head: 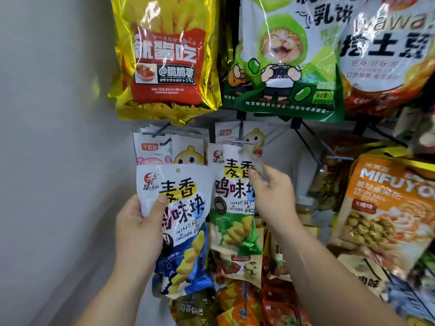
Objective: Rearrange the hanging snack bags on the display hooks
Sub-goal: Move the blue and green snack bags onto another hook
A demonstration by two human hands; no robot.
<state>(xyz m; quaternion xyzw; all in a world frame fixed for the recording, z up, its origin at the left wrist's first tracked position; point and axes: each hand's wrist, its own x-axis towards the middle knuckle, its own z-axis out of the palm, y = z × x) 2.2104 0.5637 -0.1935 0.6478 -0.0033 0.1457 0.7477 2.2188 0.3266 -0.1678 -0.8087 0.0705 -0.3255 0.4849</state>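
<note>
**Item 1. Blue-bottomed snack bag [181,220], count: one.** Off the hooks, left of centre, near. The left hand [138,231] grips its left edge, thumb across the front. It is held upright with the punched hole at the top, probably so it is ready to hang.

**Item 2. Green-bottomed snack bag [233,203], count: one.** Same brand. It hangs on the middle hook [242,143], just right of the blue one.

**Item 3. Clear plastic piece [257,165], count: one.** It sits at that hook's front end and is blurred. The right hand [273,191] pinches it with curled fingers, apparently lifting it aside to free the hook's tip.

**Item 4. White cartoon bags [169,149].** Two stacks on the far hooks, behind items 1 and 2. The number in each stack cannot be counted.

**Item 5. Large bags, upper row, count: three in front.** These are the yellow bag [164,60], the cat bag [282,62] and a white-and-orange one at the right edge.

**Item 6. Orange popcorn bag [386,208], count: one.** Right side.

The hands are apart, each holding its own object.
</note>
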